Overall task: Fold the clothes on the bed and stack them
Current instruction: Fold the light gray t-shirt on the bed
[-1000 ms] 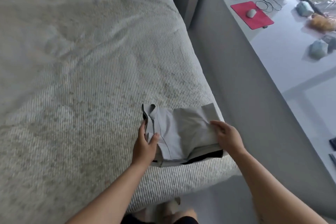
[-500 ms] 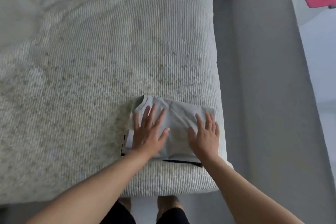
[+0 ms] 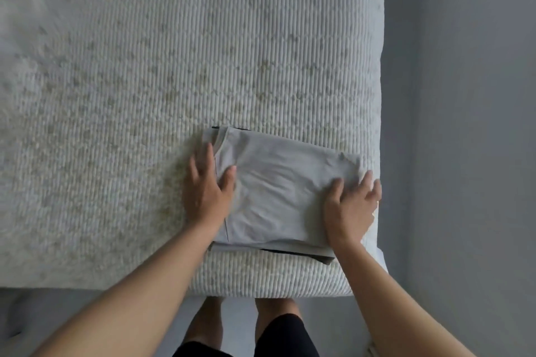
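A folded light grey garment [image 3: 275, 194] lies flat near the bed's front right corner, on top of a dark garment whose edge [image 3: 293, 252] peeks out below it. My left hand [image 3: 207, 188] rests flat on the garment's left edge, fingers spread. On its right edge my right hand [image 3: 349, 206] presses down with fingers apart. Neither hand grips the cloth.
The bed [image 3: 145, 81] is covered in a ribbed cream blanket and fills most of the view. Its front edge runs just below the stack. Grey floor [image 3: 464, 124] lies to the right. My legs [image 3: 246, 324] stand against the bed's front.
My hands let go of the grey garment, laid it flat, and slid outward from its middle to its left and right edges. The view tilted further down over the bed.
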